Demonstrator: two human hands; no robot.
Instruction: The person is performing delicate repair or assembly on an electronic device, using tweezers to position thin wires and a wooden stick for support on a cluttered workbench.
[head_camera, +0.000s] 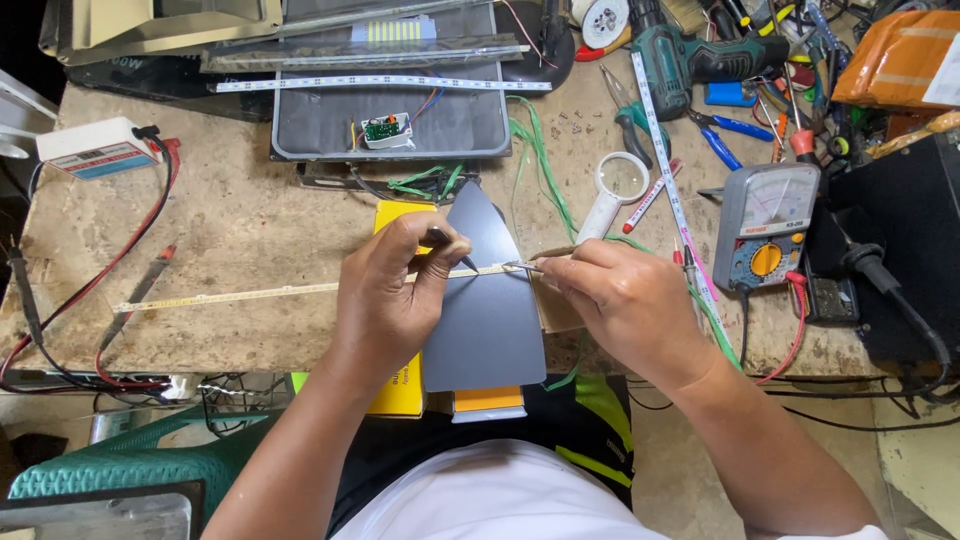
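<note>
A long thin pale-yellow light strip (250, 294) lies across the workbench, running left to right over a dark grey sheet (490, 320). My left hand (395, 290) rests on the strip and holds a dark slim tool (450, 245) with its tip at the strip. My right hand (625, 295) pinches metal tweezers (525, 266) whose tips touch the strip near its right end. A yellow box (400, 390) sits under the grey sheet.
A magnifying glass (615, 190), an analog multimeter (765, 225), pliers (635, 120), a green cordless drill (690, 55) and a measuring tape (670, 180) crowd the right. A grey tray (330, 125) with a small circuit board (387, 130) lies behind; red and black probe leads (130, 290) sit left.
</note>
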